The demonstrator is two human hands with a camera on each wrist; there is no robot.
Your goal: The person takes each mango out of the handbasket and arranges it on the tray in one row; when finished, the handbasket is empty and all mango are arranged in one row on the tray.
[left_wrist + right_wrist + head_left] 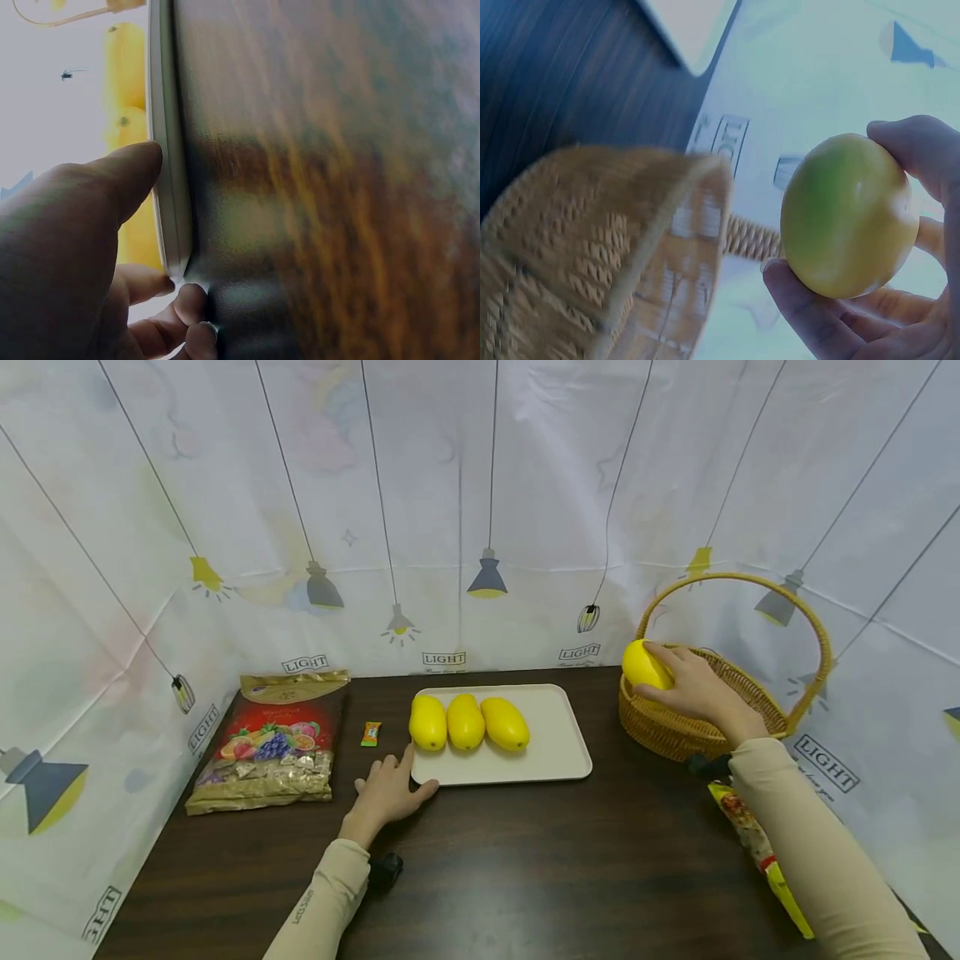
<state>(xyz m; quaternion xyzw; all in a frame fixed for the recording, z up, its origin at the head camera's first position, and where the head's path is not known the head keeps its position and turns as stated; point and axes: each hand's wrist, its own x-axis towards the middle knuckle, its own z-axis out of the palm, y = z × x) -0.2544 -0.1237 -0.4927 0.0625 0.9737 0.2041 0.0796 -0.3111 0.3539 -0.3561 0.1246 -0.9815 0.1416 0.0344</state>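
A yellow mango is gripped by my right hand above the left side of the wicker basket. In the right wrist view, my thumb and fingers hold the mango from its sides, and green tints one face of it. My left hand rests at the near left corner of the white tray, its thumb on the front rim and fingers beside the left edge. Three yellow mangoes lie side by side on that tray. The basket's inside is partly hidden behind my right hand.
A red and gold candy bag lies at the left of the dark table. One small wrapped candy sits between bag and tray. A yellow packet is partly under my right forearm. The basket's tall handle arches up.
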